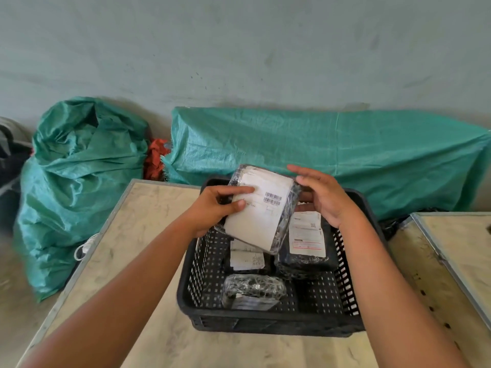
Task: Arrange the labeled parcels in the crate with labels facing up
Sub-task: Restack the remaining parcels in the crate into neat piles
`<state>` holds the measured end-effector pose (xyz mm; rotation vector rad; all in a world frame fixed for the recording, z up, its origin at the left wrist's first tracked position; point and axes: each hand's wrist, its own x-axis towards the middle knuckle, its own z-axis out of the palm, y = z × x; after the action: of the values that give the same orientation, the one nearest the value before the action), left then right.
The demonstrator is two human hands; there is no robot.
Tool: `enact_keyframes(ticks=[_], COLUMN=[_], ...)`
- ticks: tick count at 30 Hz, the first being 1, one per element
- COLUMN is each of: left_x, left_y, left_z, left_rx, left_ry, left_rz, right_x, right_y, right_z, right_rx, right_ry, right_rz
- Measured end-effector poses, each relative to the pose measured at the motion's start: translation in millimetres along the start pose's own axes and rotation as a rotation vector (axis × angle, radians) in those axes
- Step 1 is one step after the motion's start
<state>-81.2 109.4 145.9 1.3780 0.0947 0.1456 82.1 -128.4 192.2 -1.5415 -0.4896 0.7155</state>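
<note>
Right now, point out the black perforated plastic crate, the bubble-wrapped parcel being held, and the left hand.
black perforated plastic crate (265, 324): head view, front wall.
bubble-wrapped parcel (259, 221): head view, white label.
left hand (212, 211): head view, back of hand.

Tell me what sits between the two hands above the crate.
In the head view, a wrapped parcel, label up, lies between the left hand gripping its edge and the right hand at its other side, over the black crate.
</note>
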Motion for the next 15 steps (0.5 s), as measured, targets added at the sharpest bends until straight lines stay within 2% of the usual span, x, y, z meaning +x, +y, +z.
enact_keyframes(ticks=[4, 7, 9, 11, 15], left_x=[12.6, 23.2, 27.3, 29.1, 30.4], left_y=[-24.2, -47.3, -62.9, -80.9, -115.2], left_z=[11.3, 15.4, 17.4, 20.0, 22.6], left_rx=[-0.095, -0.124, -0.120, -0.039, 0.197], left_ry=[0.164, 0.283, 0.336, 0.369, 0.397], left_rz=[-0.093, -0.204, -0.248, -0.267, -0.334], right_x=[-3.6, -5.0, 0.2, 8.3, 22.2], right_y=[31.5, 64.8, 84.8, 99.0, 127.2], right_z=[-2.8, 6.9, 20.1, 35.2, 50.3], right_rx=[-0.116, -0.178, -0.350, -0.515, -0.693], right_ry=[0.123, 0.085, 0.042, 0.014, -0.025], right_rz=[0.025, 0.082, 0.071, 0.084, 0.176])
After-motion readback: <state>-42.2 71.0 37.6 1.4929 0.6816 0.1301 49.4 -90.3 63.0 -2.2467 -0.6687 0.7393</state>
